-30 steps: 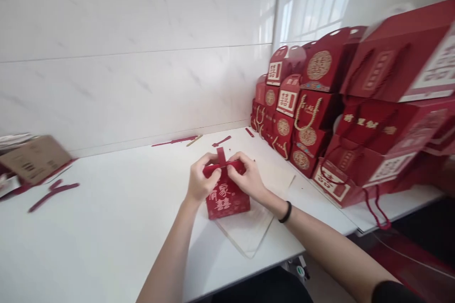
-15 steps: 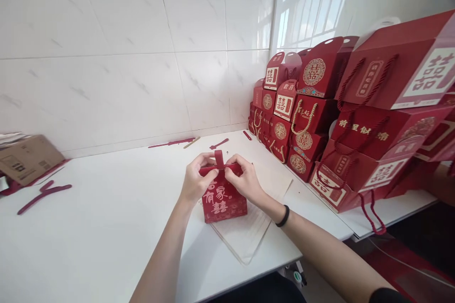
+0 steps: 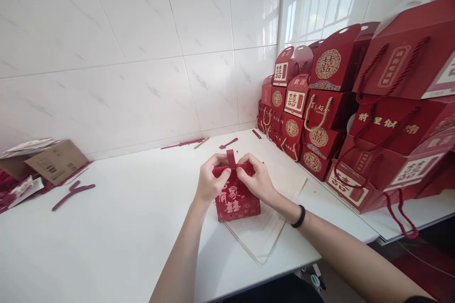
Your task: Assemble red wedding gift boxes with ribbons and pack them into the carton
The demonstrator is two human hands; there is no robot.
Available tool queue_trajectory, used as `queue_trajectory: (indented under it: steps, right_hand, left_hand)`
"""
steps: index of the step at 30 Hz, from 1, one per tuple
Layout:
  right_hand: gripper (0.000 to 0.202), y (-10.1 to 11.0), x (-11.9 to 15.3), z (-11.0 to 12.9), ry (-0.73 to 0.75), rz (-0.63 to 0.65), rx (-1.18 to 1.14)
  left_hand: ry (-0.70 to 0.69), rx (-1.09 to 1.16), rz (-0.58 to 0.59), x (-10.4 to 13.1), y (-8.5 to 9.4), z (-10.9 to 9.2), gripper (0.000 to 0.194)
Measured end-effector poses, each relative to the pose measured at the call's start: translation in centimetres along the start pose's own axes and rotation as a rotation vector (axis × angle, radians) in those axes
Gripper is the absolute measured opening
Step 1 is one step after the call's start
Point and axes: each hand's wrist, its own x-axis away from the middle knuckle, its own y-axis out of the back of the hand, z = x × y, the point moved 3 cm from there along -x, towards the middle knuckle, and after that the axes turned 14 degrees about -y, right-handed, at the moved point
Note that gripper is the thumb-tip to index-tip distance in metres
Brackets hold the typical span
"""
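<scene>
A small red box (image 3: 236, 201) with pale characters on its front stands upright on a pale paper sheet (image 3: 261, 246). My left hand (image 3: 212, 180) pinches the box's top edge on the left side, thumb in front and fingers behind. On the right side of that edge, my right hand (image 3: 256, 179) grips in the same way. Between my two thumbs, a red strap (image 3: 231, 157) sticks up as a narrow loop from the top of the box. The fingertips behind the edge are partly hidden.
Stacked red gift boxes (image 3: 322, 108) with rope handles line the table's right side. A brown cardboard carton (image 3: 57, 163) lies at the far left. Near it is a dark red strip (image 3: 73, 194); more strips (image 3: 185, 143) lie by the tiled wall (image 3: 135, 99).
The view has turned slightly left, so everything appears shifted to the right and more of the carton shows. Both hands keep their hold on the box's top edge.
</scene>
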Motion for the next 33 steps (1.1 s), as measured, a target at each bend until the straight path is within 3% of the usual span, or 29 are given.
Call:
queue_trajectory:
  steps: [33]
  right_hand:
    - [0.002,0.38,-0.01,-0.02,0.047,0.037,-0.025]
  left_hand:
    - [-0.021,0.016,0.023,0.04,-0.07,-0.10,0.016]
